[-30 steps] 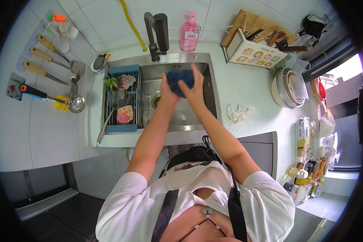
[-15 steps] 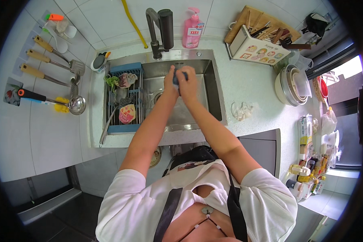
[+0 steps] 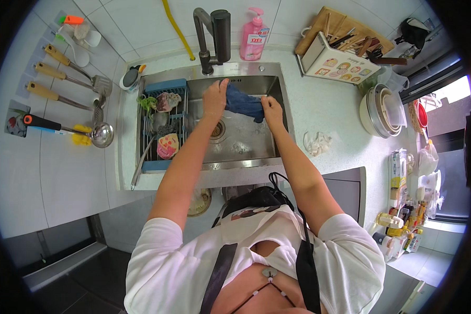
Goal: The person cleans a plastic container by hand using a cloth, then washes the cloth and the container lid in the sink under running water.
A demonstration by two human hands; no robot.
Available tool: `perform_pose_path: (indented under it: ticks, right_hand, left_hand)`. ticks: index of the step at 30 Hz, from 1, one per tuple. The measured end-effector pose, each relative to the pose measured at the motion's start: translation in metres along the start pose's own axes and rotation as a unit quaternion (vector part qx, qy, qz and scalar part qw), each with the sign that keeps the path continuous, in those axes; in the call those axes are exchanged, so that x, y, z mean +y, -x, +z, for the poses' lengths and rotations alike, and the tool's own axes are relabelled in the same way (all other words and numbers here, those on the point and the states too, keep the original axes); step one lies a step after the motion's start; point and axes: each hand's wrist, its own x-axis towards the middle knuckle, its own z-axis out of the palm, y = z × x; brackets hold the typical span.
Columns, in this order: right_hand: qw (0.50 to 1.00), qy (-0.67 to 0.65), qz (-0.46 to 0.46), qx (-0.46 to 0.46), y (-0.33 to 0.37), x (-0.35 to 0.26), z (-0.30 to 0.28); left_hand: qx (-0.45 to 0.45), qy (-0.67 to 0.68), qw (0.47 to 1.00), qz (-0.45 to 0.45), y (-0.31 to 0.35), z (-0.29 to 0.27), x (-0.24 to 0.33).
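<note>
Head: blue cloth; labelled pink bottle.

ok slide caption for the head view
Left hand and right hand hold a dark blue cloth over a rectangular steel sink.

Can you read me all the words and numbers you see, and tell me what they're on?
I won't copy any writing, but here's where it is:
Pink pump bottle: big characters on its front.
White utensil box: lettering on its decorated side.
Package on the right: print too small to read.
Blue cloth: no writing that shows.
</note>
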Motion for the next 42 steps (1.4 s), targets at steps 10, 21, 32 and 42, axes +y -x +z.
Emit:
perform_pose_path:
  ticks: [10, 21, 32, 42]
  right_hand:
    - [0.998, 0.033, -0.024, -0.056, -0.001, 0.026, -0.014]
    - [0.971, -0.060, -0.099, -0.211, 0.020, -0.024, 0.007]
    - [0.971, -0.146, 0.104, -0.158, -0.007, -0.042, -0.010]
    - [0.827, -0.526, 0.133, -0.147, -0.003, -0.106, -0.005]
  left_hand:
    - [0.062, -0.048, 0.994, 0.077, -0.028, 0.013, 0.002]
    - [-0.199, 0.593, 0.711, -0.321, -0.004, 0.010, 0.050]
    - [-0.146, 0.336, 0.866, -0.341, -0.001, 0.004, -0.068]
    - [-0.252, 0.762, 0.516, -0.298, 0.046, 0.024, -0.012]
